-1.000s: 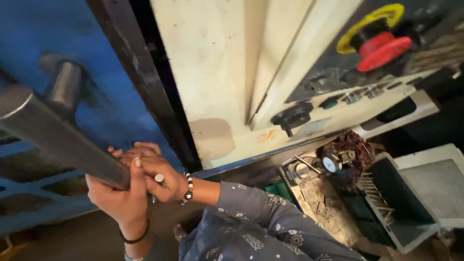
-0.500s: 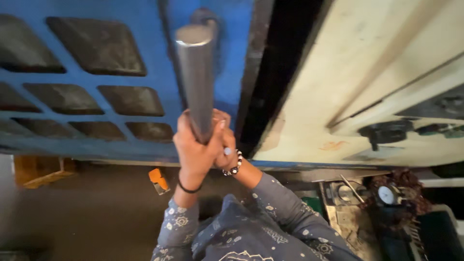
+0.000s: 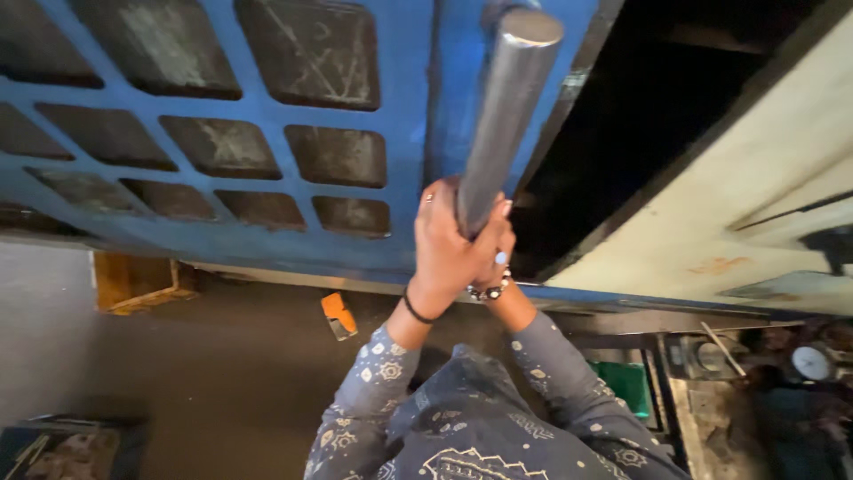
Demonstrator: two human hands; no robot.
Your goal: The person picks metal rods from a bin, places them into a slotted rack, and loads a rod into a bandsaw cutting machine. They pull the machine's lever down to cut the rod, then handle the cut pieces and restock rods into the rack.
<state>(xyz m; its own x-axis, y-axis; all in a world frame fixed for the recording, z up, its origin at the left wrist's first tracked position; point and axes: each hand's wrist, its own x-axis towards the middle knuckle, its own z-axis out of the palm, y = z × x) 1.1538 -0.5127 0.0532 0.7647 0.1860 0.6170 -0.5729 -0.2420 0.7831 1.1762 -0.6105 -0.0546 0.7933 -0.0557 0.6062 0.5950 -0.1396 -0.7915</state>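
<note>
A thick grey steel bar (image 3: pixel 503 116) points up toward the camera from in front of a blue machine panel (image 3: pixel 267 142) with rows of recessed pockets. My left hand (image 3: pixel 444 253) wraps around the bar's lower end. My right hand (image 3: pixel 491 258), mostly hidden behind the left, grips the same end; a beaded bracelet and a ring show on it. Both arms wear grey patterned sleeves.
A cream machine housing (image 3: pixel 737 231) stands at the right, with a dark gap between it and the blue panel. On the floor lie a small orange object (image 3: pixel 338 314) and a wooden block (image 3: pixel 133 283). A gauge (image 3: pixel 810 363) and cluttered trays sit at the lower right.
The view has swung left and down. The bar, slanting across the left a second ago, now stands nearly upright in the middle. Both hands have kept their grip on it.
</note>
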